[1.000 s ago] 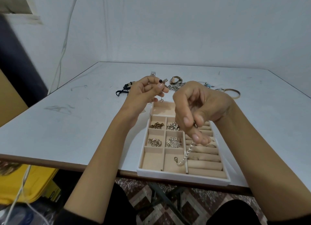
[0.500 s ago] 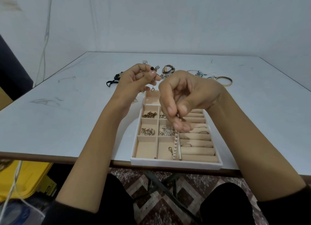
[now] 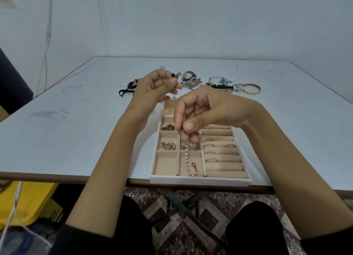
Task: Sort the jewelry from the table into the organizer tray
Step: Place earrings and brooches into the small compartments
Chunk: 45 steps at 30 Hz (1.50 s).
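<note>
one tray [image 3: 200,180], one pearl strand [image 3: 186,162], one bangle [image 3: 251,89]

Tray [image 3: 200,180] lining is looking like matt, velvety cloth. Pearl strand [image 3: 186,162] is gleaming glossy, clasp [image 3: 194,166] metallic. Counter [image 3: 95,130] is showing smooth, scuffed. Bangle [image 3: 251,89] is shining like polished metal.

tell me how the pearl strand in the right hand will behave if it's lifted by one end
Probably floppy: the pearl strand hangs straight down from the pinch of the right hand and curls where its end lies in the tray compartment. Likely to swing and pile up rather than hold shape. Its clasp could snag on a divider.
</note>
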### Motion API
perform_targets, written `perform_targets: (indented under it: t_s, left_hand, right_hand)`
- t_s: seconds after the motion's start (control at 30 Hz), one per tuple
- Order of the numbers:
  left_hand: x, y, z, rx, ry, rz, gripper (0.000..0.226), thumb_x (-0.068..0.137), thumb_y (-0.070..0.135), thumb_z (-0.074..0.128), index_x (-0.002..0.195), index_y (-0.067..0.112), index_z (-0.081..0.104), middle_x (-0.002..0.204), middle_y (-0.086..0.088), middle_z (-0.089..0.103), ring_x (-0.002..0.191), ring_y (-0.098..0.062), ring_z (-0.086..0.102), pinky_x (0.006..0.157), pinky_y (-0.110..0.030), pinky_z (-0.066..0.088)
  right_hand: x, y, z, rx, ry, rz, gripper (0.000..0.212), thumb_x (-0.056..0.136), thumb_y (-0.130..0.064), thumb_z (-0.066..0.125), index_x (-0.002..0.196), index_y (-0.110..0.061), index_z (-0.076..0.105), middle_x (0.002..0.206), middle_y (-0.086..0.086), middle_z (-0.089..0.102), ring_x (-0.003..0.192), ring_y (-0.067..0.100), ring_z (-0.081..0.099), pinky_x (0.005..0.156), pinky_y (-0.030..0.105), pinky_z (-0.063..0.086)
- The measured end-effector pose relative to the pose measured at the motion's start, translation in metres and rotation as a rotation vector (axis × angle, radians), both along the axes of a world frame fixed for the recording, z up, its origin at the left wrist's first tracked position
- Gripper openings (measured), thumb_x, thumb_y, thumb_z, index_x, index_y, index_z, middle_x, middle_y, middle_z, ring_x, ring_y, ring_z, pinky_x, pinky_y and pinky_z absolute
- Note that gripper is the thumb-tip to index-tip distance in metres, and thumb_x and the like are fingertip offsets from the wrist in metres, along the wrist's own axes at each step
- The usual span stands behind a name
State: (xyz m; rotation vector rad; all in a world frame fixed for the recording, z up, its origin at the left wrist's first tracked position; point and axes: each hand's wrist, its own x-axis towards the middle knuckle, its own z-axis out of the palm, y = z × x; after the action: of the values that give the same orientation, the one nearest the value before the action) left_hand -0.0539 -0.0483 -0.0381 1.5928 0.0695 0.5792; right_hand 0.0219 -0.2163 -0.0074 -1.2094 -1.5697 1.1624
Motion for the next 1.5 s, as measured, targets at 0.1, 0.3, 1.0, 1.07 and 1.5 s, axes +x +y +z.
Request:
perform_targets:
  t_s: [0.1, 0.3, 1.0, 1.07, 1.5]
  left_hand:
    - [0.0, -0.001, 0.0, 0.001, 0.001, -0.006, 0.005, 0.093, 0.014, 0.06, 0.094, 0.017, 0.057, 0.08, 0.005, 0.071, 0.077, -0.013, 0.062, 0.076, -0.029, 0.047]
    - [-0.001, 0.0, 0.001, -0.015, -0.001, -0.01, 0.004, 0.093, 0.014, 0.059, 0.094, 0.016, 0.056, 0.081, 0.003, 0.071, 0.076, -0.013, 0.062, 0.072, -0.024, 0.048]
    - [0.0, -0.001, 0.0, -0.015, 0.014, 0.01, 0.004, 0.093, 0.016, 0.061, 0.093, 0.019, 0.059, 0.081, 0.005, 0.072, 0.076, -0.01, 0.062, 0.074, -0.024, 0.049]
    - [0.0, -0.001, 0.0, -0.015, 0.016, 0.012, 0.003, 0.093, 0.016, 0.061, 0.094, 0.019, 0.059, 0.082, 0.005, 0.072, 0.075, -0.01, 0.062, 0.073, -0.024, 0.049]
    - [0.0, 0.0, -0.001, -0.014, 0.023, 0.01, 0.003, 0.093, 0.017, 0.061, 0.095, 0.018, 0.059, 0.083, 0.004, 0.072, 0.076, -0.01, 0.062, 0.071, -0.022, 0.048]
  right_hand:
    - [-0.004, -0.008, -0.002, -0.001, -0.043, -0.133, 0.011, 0.085, -0.002, 0.061, 0.094, -0.004, 0.066, 0.079, 0.012, 0.068, 0.062, 0.019, 0.061, 0.055, 0.026, 0.052]
    - [-0.014, -0.021, 0.005, 0.014, -0.132, -0.323, 0.009, 0.083, -0.004, 0.065, 0.092, -0.003, 0.067, 0.075, 0.013, 0.067, 0.059, 0.02, 0.058, 0.054, 0.025, 0.048]
    - [-0.042, -0.035, -0.009, -0.149, -0.148, -0.26, 0.016, 0.085, -0.006, 0.067, 0.098, 0.004, 0.065, 0.088, 0.035, 0.063, 0.063, 0.028, 0.063, 0.05, 0.027, 0.052]
    - [-0.043, -0.034, -0.01, -0.159, -0.175, -0.281, 0.015, 0.086, -0.005, 0.066, 0.098, 0.003, 0.066, 0.086, 0.033, 0.064, 0.064, 0.028, 0.064, 0.051, 0.028, 0.054]
    - [-0.048, -0.032, -0.01, -0.134, -0.564, -0.446, 0.007, 0.082, -0.013, 0.074, 0.088, -0.015, 0.077, 0.07, -0.006, 0.07, 0.055, 0.014, 0.051, 0.055, 0.019, 0.039]
